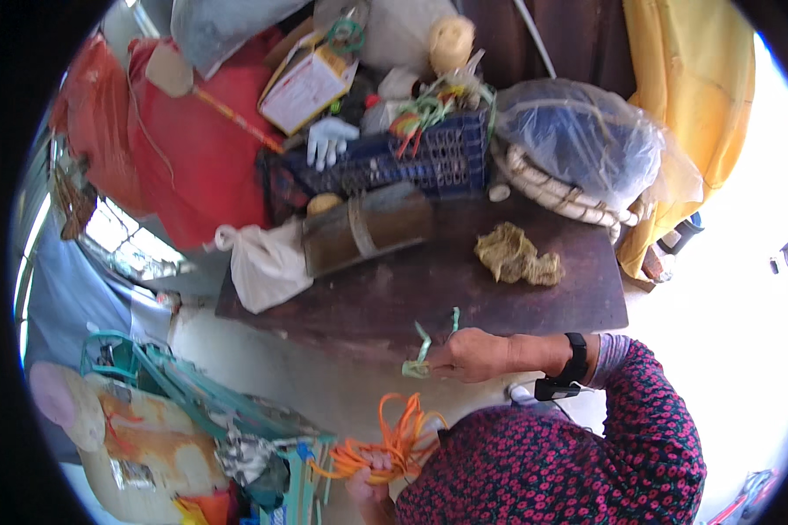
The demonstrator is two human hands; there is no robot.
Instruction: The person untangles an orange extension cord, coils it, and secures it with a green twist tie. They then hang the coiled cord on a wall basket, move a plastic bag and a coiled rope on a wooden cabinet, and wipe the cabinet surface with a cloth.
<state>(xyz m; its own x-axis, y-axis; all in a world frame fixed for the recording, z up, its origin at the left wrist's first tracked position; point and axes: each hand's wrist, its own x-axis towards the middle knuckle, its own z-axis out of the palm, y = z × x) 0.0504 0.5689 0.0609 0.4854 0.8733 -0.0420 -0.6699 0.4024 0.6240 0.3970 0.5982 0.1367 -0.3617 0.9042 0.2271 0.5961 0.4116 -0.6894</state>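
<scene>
Near the bottom of the view, my left hand (371, 476) grips a loose bundle of orange cord (394, 440), its loops hanging close to my floral shirt (538, 459). My right hand (473, 356) is closed at the front edge of a dark wooden table (368, 295). From its fingers comes a pale green plastic strap (424, 341), with a small flattened loop at its lower end. Another short end of green strap sticks up behind the knuckles. Beyond this hand, a crumpled piece of tan cloth or fibre (515, 256) lies on the tabletop.
A white plastic bag (266, 266) and a strapped box-like object (368, 226) sit at the table's left. Behind them stands a blue plastic crate (400, 161) heaped with odds and ends. A plastic-wrapped bundle (578, 138) is at back right; a green frame (190, 387) stands left.
</scene>
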